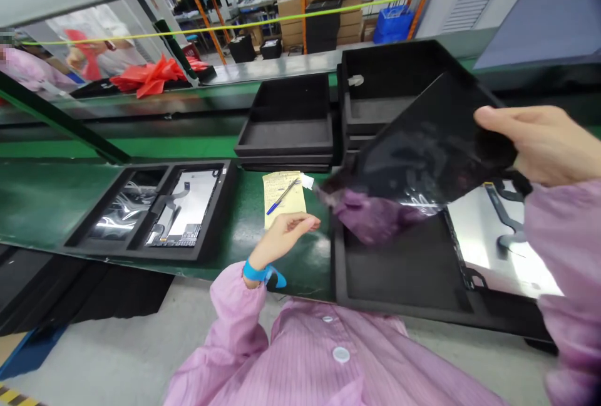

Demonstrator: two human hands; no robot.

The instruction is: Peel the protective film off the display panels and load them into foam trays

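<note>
1. The dark panel, glossy and tilted, is held up above the front tray, its lower-left end over that tray's left compartment. A crumpled, see-through edge shows there; whether the pinkish patch beside it is reflection or film, I cannot tell.
2. The right hand pinches the panel's upper right corner, thumb on the near face; the other fingers are hidden behind.
3. The left hand, wearing a blue wristband, hangs just left of the front tray. Its fingers are loosely curled with nothing visible between them; I cannot tell whether the tips meet the thumb.
4. The step in hand looks like one-handed carrying of the panel over the front tray. In my judgement, the next move calls for a level panel and a second hand under its free end, since one corner alone bears it.
5. In the front tray's right compartment lies a silver-backed screen unit, partly covered by the panel and right arm.
6. Left of the front tray lie a yellow note with a blue pen on it and, farther left, a two-compartment tray.
7. Behind the front tray stands a deep tray; behind and left, stacked trays.
</note>
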